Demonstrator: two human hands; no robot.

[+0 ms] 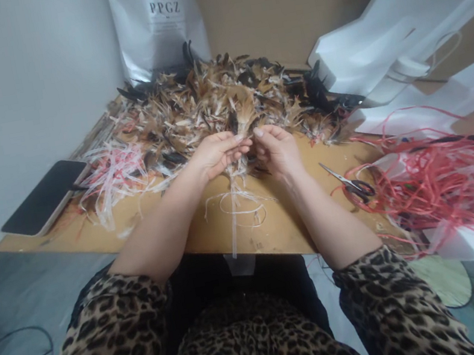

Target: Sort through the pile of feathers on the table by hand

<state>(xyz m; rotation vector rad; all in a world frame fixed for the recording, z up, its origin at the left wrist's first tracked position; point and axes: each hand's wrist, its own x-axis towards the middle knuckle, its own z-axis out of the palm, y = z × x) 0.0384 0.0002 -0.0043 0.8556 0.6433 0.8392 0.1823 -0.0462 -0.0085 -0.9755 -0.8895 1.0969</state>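
Note:
My left hand [222, 151] is closed around the base of a small bunch of brown feathers [246, 113], which fans upward from the fingers. Close beside it, my right hand [276, 147] has its thumb and fingertips pinched together near the bunch's right edge; whatever sits in that pinch is too small to make out. Below the hands, white string [241, 201] and a pale flat strip [233, 227] trail over the table. Directly behind lies a large heap of brown and black feathers [196, 102].
Scissors [352, 183] rest right of my right forearm, beside a tangle of red strings [452, 179]. Pink and white strips [114, 168] lie at left near a dark-screened tablet [44, 196]. A white printed bag [161, 38] stands behind the heap; white foam pieces [406, 43] rise at right.

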